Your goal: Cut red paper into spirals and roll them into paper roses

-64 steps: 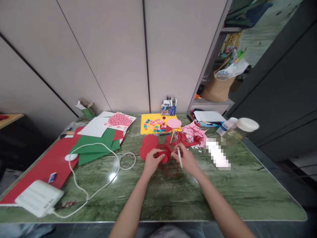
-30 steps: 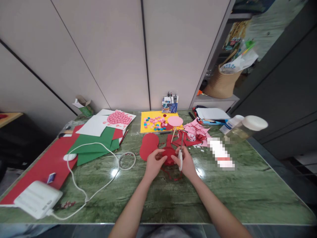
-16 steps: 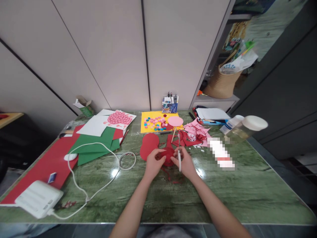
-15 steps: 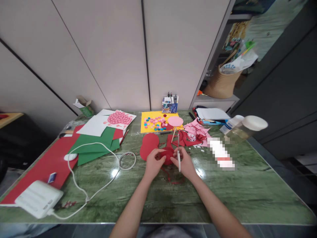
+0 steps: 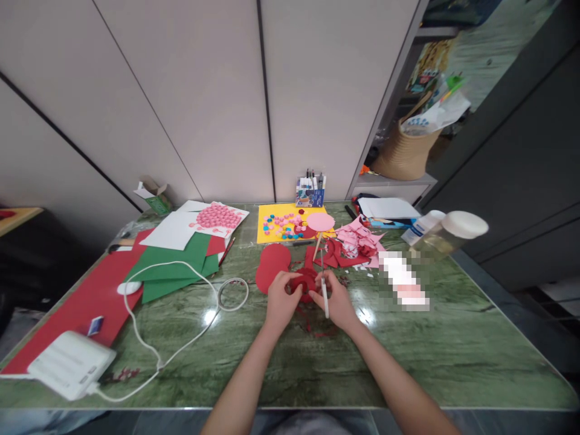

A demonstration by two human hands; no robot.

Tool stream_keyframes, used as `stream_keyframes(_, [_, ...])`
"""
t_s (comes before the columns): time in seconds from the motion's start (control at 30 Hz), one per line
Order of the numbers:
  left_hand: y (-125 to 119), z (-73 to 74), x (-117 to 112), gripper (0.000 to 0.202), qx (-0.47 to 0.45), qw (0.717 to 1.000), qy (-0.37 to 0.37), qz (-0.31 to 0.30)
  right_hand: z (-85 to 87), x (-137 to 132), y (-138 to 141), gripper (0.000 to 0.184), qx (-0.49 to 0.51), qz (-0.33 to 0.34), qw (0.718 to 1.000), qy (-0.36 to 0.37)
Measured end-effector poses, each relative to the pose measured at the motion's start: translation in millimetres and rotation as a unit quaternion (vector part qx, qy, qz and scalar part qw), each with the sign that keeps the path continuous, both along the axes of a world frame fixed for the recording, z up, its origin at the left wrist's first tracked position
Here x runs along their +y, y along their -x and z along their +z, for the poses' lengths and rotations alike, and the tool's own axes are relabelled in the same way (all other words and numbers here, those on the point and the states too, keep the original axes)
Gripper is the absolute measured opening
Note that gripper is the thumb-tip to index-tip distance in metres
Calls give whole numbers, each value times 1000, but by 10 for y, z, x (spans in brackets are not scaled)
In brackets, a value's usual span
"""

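Note:
My left hand pinches the left side of a round red paper piece with fringed-looking edges, just above the table. My right hand is closed too, its thumb and fingertips at the paper's right side. A pair of white-handled scissors hangs in my right hand, the blades pointing away from me. Left of the paper lies a red paper cutout made of joined rounded shapes. Thin red paper strips lie below my hands.
Red and pink paper scraps lie beyond my right hand. A yellow sheet carries small coloured pieces. Green paper, a white cable and a white power adapter are on the left. A lidded jar stands at the right.
The red paper has turned and tilted slightly between my fingers. The scissors have swung a little, blades shifting left. Things on the table stay where they were.

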State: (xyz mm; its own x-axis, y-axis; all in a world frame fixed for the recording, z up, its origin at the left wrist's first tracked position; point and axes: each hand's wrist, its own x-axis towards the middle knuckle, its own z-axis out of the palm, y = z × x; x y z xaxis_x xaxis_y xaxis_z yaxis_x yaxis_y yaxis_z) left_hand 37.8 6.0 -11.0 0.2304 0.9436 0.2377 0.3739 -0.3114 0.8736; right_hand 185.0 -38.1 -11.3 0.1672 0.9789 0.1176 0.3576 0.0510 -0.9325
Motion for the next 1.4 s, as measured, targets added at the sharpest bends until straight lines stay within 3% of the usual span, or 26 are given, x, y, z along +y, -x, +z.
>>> stream_keyframes(0.37, [-36,-12,-45,28,-6,1000,-20,14,26,-25,25,24,6,8,1000,-14])
stream_keyframes(0.5, [-24,-47,-11,25,-95,993,62,13,-36,-1,0,25,25,-36,999,-12])
stream_keyframes(0.63, [9,-79,46,24,-214,964,158,-4,-97,17,-32,28,41,-62,997,-12])
stream_keyframes(0.73, [21,-84,65,23,-254,950,183,-20,-114,22,-40,30,56,-71,996,-10])
stream_keyframes(0.87, [11,-58,49,22,-243,954,173,-37,-114,25,-34,34,109,-67,992,12])
stream_keyframes(1.0, [7,-33,36,19,-223,964,147,-17,-117,28,-24,34,142,-57,988,13])
stream_keyframes(1.4, [24,-85,66,24,-241,958,157,6,-36,33,-21,26,153,-13,988,-5])
